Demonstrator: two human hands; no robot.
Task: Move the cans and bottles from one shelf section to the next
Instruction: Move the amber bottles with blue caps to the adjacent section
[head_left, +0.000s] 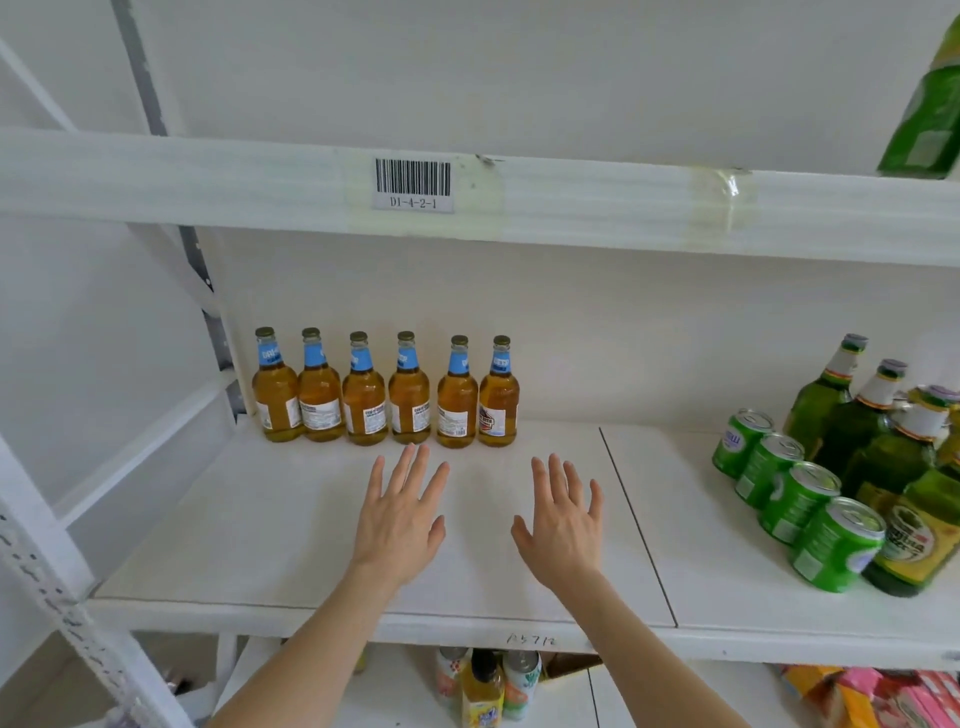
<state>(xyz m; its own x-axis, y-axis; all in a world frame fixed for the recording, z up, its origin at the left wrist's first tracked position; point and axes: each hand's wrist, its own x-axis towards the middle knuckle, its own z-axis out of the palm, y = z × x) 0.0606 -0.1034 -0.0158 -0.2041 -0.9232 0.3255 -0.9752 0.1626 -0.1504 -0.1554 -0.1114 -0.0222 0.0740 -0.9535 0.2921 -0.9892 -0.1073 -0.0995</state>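
Observation:
Several amber bottles (387, 395) with blue neck labels stand in a row at the back of the left shelf section (260, 519). On the right section stand several green cans (800, 499) in a diagonal line, with several green bottles (862, 415) behind them. My left hand (400, 514) and my right hand (563, 525) hover flat over the left section, fingers spread and straight, holding nothing. Both hands are just in front of the amber bottles and do not touch them.
A seam (636, 525) divides the shelf board into two sections. The upper shelf beam (571, 202) carries a barcode label (413, 184); a green bottle (924, 119) stands above at far right. Cans, bottles and snack packs sit on the lower shelf (488, 680).

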